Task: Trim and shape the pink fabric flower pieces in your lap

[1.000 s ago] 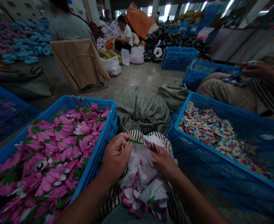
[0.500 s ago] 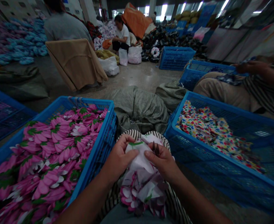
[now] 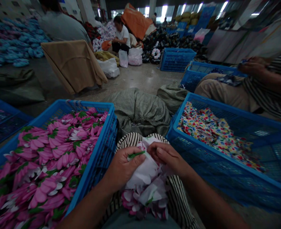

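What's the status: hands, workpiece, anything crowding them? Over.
Left hand pinching green-edged white fabric. Right hand close beside, fingers curled, grip unclear. Pink-and-white petal pieces bunched in lap; left crate and right crate flank the knees.

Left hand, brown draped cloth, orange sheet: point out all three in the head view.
Left hand (image 3: 120,164): head view, on the back of the hand.
Brown draped cloth (image 3: 68,63): head view, middle of its broad face.
Orange sheet (image 3: 136,24): head view, middle of its surface.
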Demonstrator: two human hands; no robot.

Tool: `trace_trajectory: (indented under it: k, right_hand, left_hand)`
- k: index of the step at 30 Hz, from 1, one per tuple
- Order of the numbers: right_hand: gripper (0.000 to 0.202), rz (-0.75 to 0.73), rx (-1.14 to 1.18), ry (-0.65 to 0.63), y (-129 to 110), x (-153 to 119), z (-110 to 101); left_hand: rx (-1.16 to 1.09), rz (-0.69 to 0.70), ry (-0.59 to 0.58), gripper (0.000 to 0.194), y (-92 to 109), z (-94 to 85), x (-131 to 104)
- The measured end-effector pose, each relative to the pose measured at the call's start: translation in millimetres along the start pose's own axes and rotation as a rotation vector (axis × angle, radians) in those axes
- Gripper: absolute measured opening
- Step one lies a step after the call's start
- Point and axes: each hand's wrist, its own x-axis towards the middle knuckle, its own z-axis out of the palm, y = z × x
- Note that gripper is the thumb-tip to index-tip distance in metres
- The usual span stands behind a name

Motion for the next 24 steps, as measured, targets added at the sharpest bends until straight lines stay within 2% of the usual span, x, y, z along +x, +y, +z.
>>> trace_trajectory:
  k: [2,4,8,19,24]
  right_hand:
    - [0.041,0.008,-0.014,-0.095,-3.7,1.5,-0.4]
    - [0.040,-0.007,-0.049,-0.134,-6.0,2.5,1.3]
    - [0.040,-0.039,-0.090,-0.127,-7.1,2.4,5.6]
    - [0.040,0.082,0.069,-0.117,-0.8,-1.4,6.2]
    - [0.038,0.057,0.061,-0.137,0.0,-2.3,5.5]
  left_hand:
    - [0.025,0.022,-0.016,0.017,2.2,0.6,-1.4]
    - [0.058,0.036,-0.022,0.017,1.6,0.4,-1.6]
    - [0.112,0.068,-0.040,0.016,-3.6,0.2,0.0]
    - [0.104,0.102,-0.089,0.013,-4.2,0.0,-0.2]
    - [0.086,0.107,-0.076,0.012,-5.0,-2.0,-1.0]
